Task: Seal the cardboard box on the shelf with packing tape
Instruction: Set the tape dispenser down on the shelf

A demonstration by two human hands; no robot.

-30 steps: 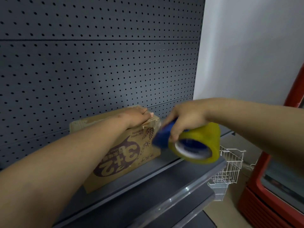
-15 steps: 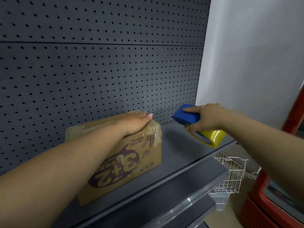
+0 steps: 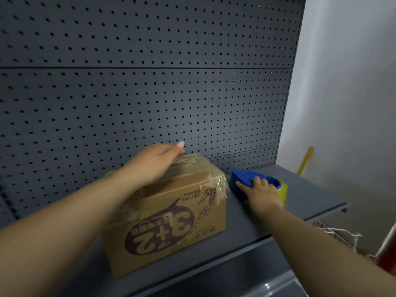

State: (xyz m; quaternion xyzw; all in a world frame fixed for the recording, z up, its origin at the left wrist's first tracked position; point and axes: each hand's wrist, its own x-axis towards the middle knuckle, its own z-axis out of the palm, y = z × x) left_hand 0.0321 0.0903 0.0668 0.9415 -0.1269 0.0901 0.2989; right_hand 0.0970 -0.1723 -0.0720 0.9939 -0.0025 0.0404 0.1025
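A brown cardboard box [image 3: 171, 221] with an upside-down "3+2" print stands on the dark grey shelf [image 3: 300, 200]. Clear tape runs over its top and down its right corner. My left hand [image 3: 154, 161] lies flat on the box top, fingers reaching toward the back edge. To the right of the box, a blue tape dispenser [image 3: 246, 179] with a yellow roll rests on the shelf. My right hand [image 3: 260, 194] lies on top of the dispenser, fingers spread over it.
A dark pegboard panel [image 3: 150, 82] rises behind the shelf. A white wall [image 3: 342, 82] stands to the right, with a yellow stick [image 3: 305, 160] leaning there. A white wire basket [image 3: 336, 236] and a red object [image 3: 387, 254] sit lower right. A lower shelf edge [image 3: 267, 284] juts forward.
My right hand carried the tape dispenser away from the box's right corner and set it down on the shelf beside the box. My left hand stayed pressed on the box top.
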